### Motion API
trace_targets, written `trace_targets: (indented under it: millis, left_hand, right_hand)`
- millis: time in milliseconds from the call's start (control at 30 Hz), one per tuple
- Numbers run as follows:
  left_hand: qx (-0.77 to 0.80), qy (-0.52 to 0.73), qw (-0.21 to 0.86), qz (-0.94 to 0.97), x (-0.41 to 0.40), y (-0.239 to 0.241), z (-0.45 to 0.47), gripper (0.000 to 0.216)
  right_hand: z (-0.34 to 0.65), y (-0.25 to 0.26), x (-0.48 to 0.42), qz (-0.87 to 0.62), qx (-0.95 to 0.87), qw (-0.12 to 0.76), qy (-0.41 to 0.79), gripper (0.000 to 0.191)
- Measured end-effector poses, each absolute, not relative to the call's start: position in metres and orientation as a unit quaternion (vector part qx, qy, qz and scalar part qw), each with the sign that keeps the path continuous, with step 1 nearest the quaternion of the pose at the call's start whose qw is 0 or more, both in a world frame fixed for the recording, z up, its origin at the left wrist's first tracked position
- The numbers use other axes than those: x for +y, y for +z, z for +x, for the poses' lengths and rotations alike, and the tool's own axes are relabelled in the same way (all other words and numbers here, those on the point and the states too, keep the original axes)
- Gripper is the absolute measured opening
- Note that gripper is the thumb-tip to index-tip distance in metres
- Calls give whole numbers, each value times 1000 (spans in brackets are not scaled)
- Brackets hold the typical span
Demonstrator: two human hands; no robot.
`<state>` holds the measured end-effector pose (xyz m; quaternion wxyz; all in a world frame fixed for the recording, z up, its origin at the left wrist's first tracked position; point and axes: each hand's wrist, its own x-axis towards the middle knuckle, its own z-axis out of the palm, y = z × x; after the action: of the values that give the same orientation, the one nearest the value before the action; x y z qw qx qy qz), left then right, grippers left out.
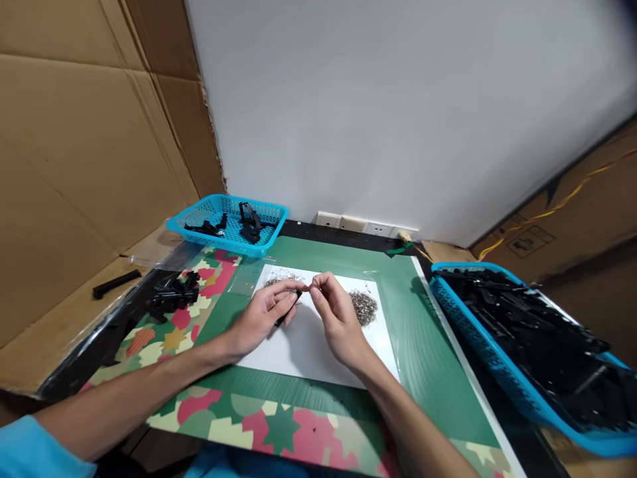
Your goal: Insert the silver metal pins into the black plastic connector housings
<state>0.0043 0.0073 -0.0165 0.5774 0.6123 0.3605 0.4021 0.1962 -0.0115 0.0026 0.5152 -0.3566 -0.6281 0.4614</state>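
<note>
Over a white sheet (308, 355), my left hand (266, 315) is closed around a slim black plastic part (287, 311), which tilts up toward my right hand. My right hand (338, 315) pinches at the part's upper end; whatever sits between its fingertips is too small to make out. Two piles of tiny metal pieces lie on the sheet: one pile (363, 307) just right of my right hand, the other pile (281, 277) behind my left fingers and partly hidden by them.
A blue basket (223, 245) with a few black parts stands at the back left. Loose black parts (174, 292) lie left of the green mat (428, 345). To the right, a larger blue basket (497, 372) is heaped with black parts. Wall sockets (353, 224) and a yellow cable (547, 214) are behind.
</note>
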Motion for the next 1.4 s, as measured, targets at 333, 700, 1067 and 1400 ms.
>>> trace_targets:
  millis: [333, 700, 1067, 1400]
  left_hand:
    - [336, 445, 644, 524, 0, -21, -2, 38]
    - [339, 428, 666, 508, 0, -20, -3, 27]
    - [317, 425, 665, 526, -2, -15, 0, 30]
    - [329, 446, 641, 531, 1, -18, 1, 32]
  right_hand:
    - [198, 5, -11, -373, -633, 485, 474, 20]
    - [187, 0, -19, -420, -691, 502, 305, 8]
    - [186, 2, -20, -419, -713, 487, 280, 10]
    - [185, -3, -27, -405, -738, 489, 229, 19]
